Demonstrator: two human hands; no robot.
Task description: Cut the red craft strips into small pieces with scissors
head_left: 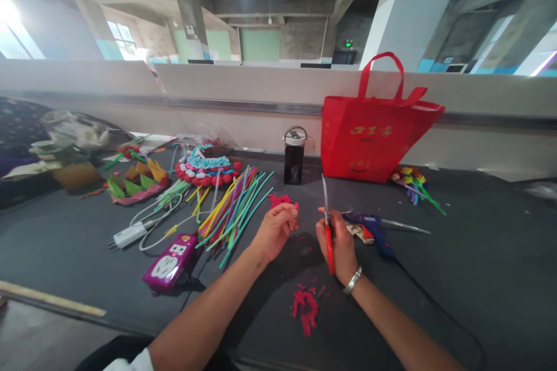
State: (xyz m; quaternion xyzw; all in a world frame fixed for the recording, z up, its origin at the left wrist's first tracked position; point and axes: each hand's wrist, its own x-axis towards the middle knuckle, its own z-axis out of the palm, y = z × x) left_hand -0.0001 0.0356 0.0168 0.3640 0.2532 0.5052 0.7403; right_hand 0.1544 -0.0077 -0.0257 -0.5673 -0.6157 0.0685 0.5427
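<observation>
Holding (head view), right hand [343, 246]: scissors [328, 237] are gripped by the red handles, fingers curled firmly round them, blades pointed upward.
Left hand [278, 229]: thumb and fingertips are pinched together; a small red piece [297, 207] is held at the tips.
Red strips [278, 200]: heaped just beyond the left hand.
Red cuttings [307, 308]: scattered on the near part of the table [478, 255].
Blue glue gun [381, 237]: laid beside the right hand.
Coloured stems [237, 208]: spread near a purple socket block [172, 264].
Black bottle [294, 163]: placed beside a red bag [365, 142].
</observation>
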